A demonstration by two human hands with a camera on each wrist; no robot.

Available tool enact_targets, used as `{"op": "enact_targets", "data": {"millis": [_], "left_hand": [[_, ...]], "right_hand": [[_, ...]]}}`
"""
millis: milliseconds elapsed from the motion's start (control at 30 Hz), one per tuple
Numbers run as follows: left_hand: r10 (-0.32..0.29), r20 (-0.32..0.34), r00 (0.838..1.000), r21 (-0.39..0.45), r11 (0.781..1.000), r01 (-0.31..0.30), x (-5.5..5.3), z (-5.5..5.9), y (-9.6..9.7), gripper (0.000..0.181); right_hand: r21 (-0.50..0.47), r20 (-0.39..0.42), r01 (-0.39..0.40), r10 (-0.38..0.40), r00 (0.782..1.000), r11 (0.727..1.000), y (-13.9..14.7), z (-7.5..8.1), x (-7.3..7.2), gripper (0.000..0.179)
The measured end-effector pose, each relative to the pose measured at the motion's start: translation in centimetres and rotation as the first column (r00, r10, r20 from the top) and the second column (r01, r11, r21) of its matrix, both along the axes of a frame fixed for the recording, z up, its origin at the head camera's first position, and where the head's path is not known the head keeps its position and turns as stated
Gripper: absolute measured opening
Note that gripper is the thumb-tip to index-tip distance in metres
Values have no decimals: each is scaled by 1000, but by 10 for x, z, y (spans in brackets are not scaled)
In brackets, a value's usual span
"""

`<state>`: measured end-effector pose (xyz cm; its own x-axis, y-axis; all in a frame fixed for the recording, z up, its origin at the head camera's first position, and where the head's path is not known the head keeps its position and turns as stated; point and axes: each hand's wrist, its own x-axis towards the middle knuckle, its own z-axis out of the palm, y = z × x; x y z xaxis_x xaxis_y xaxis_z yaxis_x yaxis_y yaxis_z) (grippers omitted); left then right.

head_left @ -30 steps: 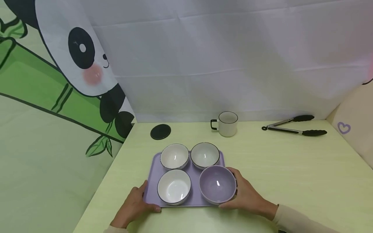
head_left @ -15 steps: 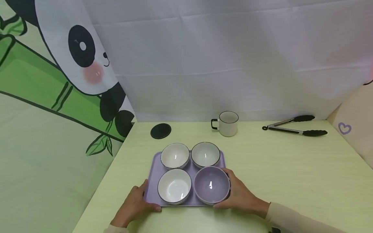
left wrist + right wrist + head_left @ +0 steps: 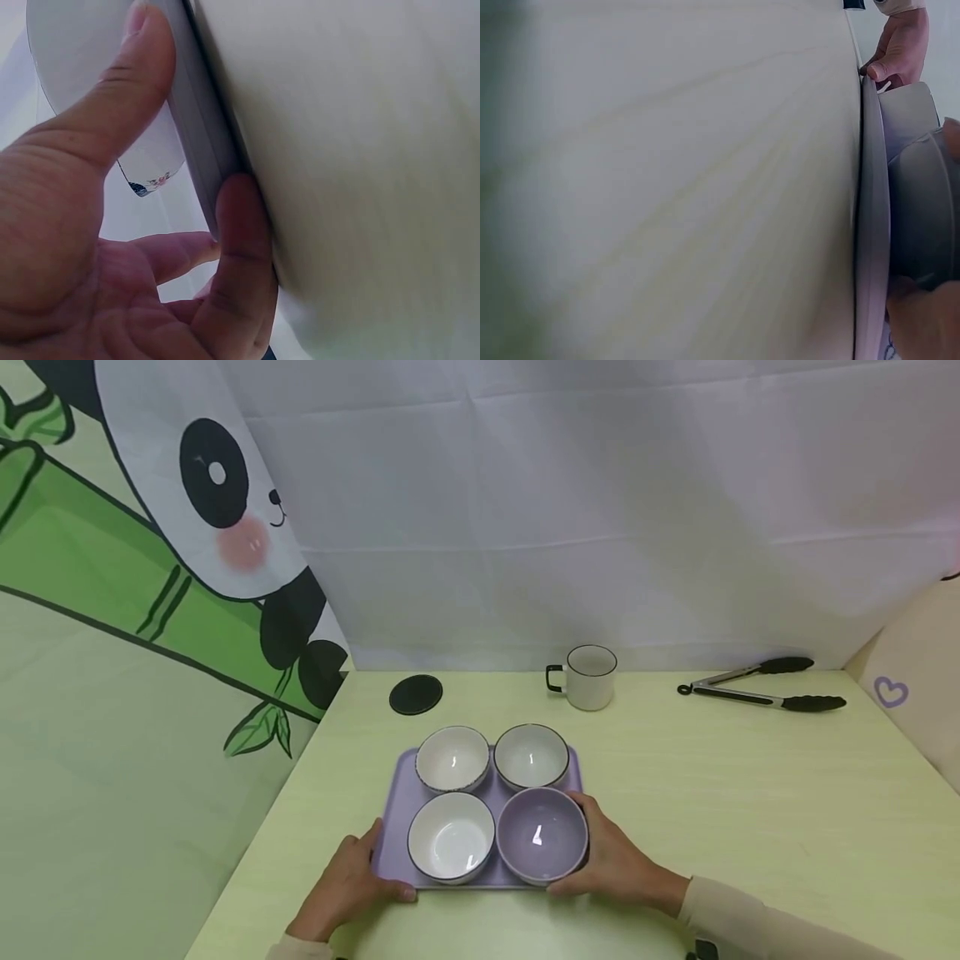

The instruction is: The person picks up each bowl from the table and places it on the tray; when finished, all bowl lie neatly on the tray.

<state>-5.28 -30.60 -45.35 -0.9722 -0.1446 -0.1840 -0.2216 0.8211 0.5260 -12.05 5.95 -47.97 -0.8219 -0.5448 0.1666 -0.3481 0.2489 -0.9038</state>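
Note:
A light purple tray [image 3: 401,793] lies on the table with four-cornered, rounded edges and bears several bowls. My left hand [image 3: 347,881] grips its front left corner, thumb along the front edge; the left wrist view shows the fingers [image 3: 244,217] against the tray's rim. On the right, my right hand [image 3: 618,864] holds a purple bowl [image 3: 542,835] by its right side, at the tray's front right. Left of that bowl is a white dark-rimmed bowl [image 3: 452,837]. Behind them are a white bowl [image 3: 452,760] and another dark-rimmed white bowl [image 3: 531,757]. The purple bowl's base is hidden.
Behind the tray lie a round black coaster-like disc [image 3: 416,694] and a white mug [image 3: 591,681] with a black handle. Black-tipped tongs [image 3: 738,696] lie spread at the back right. A white cloth [image 3: 525,510] hangs along the table's back edge.
My right hand has moved the purple bowl left, closer to the white bowl at the front. The left hand keeps its grip on the tray corner.

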Motion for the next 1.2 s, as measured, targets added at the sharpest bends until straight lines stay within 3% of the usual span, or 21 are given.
{"op": "enact_targets", "data": {"millis": [400, 667, 933, 1200], "left_hand": [[10, 13, 1000, 10, 1000, -10, -1, 1, 0, 133], [9, 22, 1000, 1, 1000, -9, -3, -1, 0, 133], [-3, 8, 1000, 1, 1000, 3, -1, 0, 1, 132], [-2, 9, 1000, -11, 1000, 2, -2, 1, 0, 131]], "right_hand": [[67, 7, -42, 42, 999, 997, 2, 3, -2, 116], [111, -32, -58, 62, 998, 992, 4, 5, -5, 116], [165, 12, -47, 46, 999, 985, 12, 10, -1, 131], [127, 127, -160, 144, 981, 979, 28, 23, 1, 130]]}}
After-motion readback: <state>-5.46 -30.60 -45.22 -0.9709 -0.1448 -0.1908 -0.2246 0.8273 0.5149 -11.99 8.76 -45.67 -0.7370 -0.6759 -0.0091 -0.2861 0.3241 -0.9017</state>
